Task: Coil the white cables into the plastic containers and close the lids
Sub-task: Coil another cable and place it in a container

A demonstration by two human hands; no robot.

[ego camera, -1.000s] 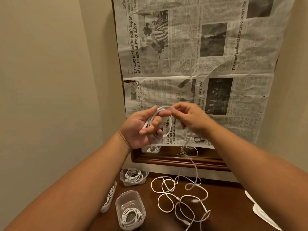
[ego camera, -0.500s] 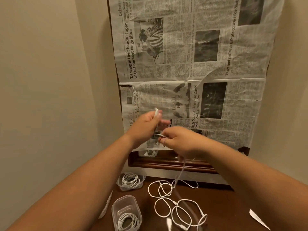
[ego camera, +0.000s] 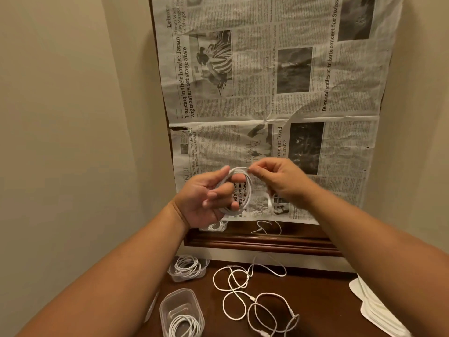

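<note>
My left hand (ego camera: pixel 206 198) is raised in front of the newspaper and holds a coiled white cable (ego camera: pixel 246 188) looped around its fingers. My right hand (ego camera: pixel 279 181) pinches the top of that coil, and a short tail of cable hangs below it. On the dark wooden table lie loose white cables (ego camera: pixel 250 295) in tangled loops. Two open clear plastic containers stand at the left: the far container (ego camera: pixel 205 267) and the near container (ego camera: pixel 167 310), each with a coiled cable inside.
Newspaper (ego camera: pixel 267 93) covers a framed mirror (ego camera: pixel 262 242) on the wall behind the table. White lids (ego camera: pixel 374 310) lie at the table's right edge. A beige wall closes in the left side.
My right hand has risen from below the coil to its top, wrapping another turn. The hanging tail is now short and off the table. The camera tilted slightly.
</note>
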